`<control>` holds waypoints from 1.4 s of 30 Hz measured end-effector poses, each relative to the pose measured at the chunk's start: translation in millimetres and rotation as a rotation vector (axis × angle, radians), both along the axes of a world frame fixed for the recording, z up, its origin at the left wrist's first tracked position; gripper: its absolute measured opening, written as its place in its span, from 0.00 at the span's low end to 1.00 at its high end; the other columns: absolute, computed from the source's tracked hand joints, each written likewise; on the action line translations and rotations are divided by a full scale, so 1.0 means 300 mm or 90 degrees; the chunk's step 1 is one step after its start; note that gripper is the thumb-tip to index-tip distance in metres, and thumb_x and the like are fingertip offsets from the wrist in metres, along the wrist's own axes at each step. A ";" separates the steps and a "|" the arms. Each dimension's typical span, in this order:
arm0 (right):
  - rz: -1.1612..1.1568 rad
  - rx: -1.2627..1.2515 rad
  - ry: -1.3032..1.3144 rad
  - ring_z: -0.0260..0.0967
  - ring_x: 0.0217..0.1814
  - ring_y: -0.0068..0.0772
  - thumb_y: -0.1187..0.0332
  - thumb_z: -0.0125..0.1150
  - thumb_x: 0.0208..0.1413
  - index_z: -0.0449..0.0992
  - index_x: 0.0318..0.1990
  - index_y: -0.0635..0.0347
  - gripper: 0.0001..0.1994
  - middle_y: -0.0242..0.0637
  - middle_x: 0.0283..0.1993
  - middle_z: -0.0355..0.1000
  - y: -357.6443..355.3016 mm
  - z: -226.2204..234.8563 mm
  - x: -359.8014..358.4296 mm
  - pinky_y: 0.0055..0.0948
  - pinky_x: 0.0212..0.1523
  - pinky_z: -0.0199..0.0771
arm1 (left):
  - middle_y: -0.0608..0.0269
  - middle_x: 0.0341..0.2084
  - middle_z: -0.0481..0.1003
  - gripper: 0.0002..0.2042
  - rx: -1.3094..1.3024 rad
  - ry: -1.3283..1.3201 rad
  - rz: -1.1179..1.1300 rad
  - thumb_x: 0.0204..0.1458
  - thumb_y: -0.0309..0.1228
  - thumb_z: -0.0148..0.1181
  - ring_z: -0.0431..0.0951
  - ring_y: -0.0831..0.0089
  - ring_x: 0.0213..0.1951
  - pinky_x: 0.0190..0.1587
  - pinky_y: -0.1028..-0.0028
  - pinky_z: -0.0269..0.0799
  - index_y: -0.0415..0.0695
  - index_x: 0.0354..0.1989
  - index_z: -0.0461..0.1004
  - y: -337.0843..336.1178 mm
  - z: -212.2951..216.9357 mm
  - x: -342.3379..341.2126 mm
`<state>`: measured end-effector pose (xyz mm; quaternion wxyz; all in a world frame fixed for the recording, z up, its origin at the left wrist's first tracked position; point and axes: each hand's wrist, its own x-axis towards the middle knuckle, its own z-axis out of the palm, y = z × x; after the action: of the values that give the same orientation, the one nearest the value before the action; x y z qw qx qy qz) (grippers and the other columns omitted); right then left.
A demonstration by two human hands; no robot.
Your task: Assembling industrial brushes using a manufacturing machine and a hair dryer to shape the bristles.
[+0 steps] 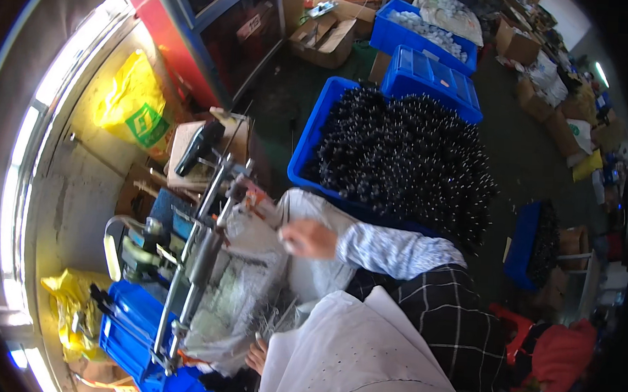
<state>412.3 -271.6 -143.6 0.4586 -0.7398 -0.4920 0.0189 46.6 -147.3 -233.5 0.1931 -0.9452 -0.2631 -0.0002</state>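
My right hand (308, 238) is slightly blurred, held over the whitish plastic sacks. Its fingers curl inward, and whatever they may hold does not show. The grey patterned sleeve (396, 251) covers that forearm. My left hand (257, 354) shows only some fingers beside the apron (363, 347), which hides the rest; its grip cannot be made out. Close to it, thin metal rods (274, 314) lie on a clear plastic bag (234, 298). Left of the bag stands a metal bench fixture (200, 261) with long bars and a cylinder.
A blue crate (306, 139) heaped with black bristly pieces (408, 158) stands ahead. Behind it are a lidded blue bin (434, 74) and a blue tub (383, 33) of white pieces. A black power tool (200, 147) rests on a carton at left. Another person's red clothing (565, 358) shows lower right.
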 end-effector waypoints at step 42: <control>0.581 -0.088 -0.308 0.65 0.31 0.30 0.72 0.49 0.39 0.68 0.29 0.58 0.06 0.32 0.26 0.65 0.384 0.009 -0.819 0.26 0.31 0.66 | 0.64 0.40 0.67 0.20 -0.780 -1.087 0.870 0.51 0.46 0.44 0.67 0.75 0.38 0.40 0.80 0.61 0.43 0.44 0.64 0.160 0.259 -0.600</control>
<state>166.5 -156.4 -140.8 0.2271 -0.4621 -0.8537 0.0780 -133.5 -99.4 -155.8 -0.5486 -0.2482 -0.6968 -0.3897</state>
